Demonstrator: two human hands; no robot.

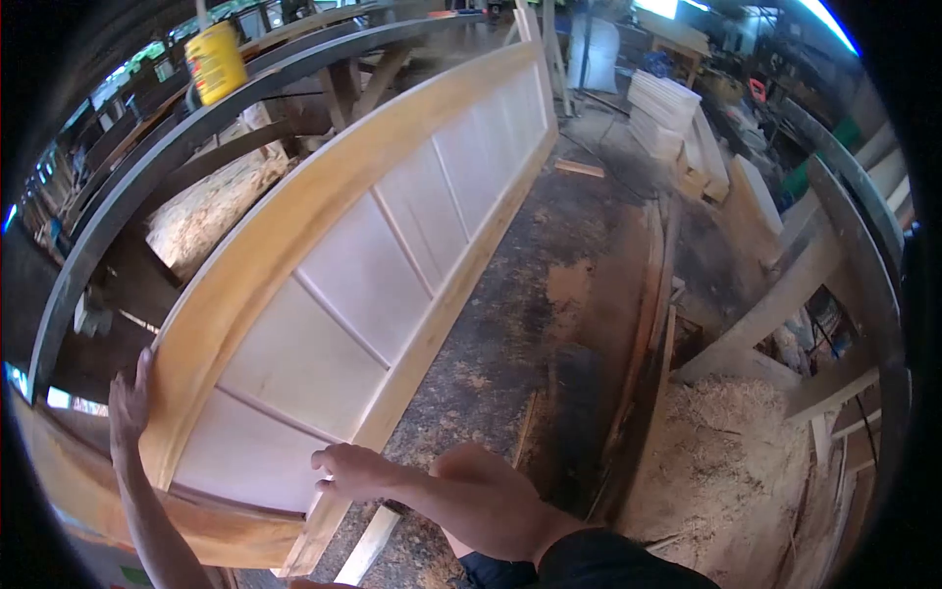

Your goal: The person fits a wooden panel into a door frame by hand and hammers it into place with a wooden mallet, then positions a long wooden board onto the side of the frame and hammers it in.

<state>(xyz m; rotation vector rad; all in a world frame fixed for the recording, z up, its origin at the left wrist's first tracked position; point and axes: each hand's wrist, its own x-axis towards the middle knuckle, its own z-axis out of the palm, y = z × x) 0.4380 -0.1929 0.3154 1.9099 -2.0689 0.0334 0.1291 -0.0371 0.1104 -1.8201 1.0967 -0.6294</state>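
Note:
A long framed wooden panel (339,255) slants across the view, with an orange-brown curved rail along one side and several pale sections between thin strips. My left hand (130,402) rests against the outer edge of the curved rail near its close end, fingers stretched out. At the opposite, straight rail (402,393), my right hand (343,469) bends over the close corner with curled fingers. Whether something small is inside those fingers is hidden. Just below the right hand, a short pale strip of wood (369,545) lies beside the panel.
A yellow container (215,63) stands on a dark beam at upper left. Stacked pale boards (662,113) and a white sack (595,54) are at the back. Sawdust (731,471) covers the floor at right, near a wooden frame (785,304). Offcuts lie on the dark surface (491,344).

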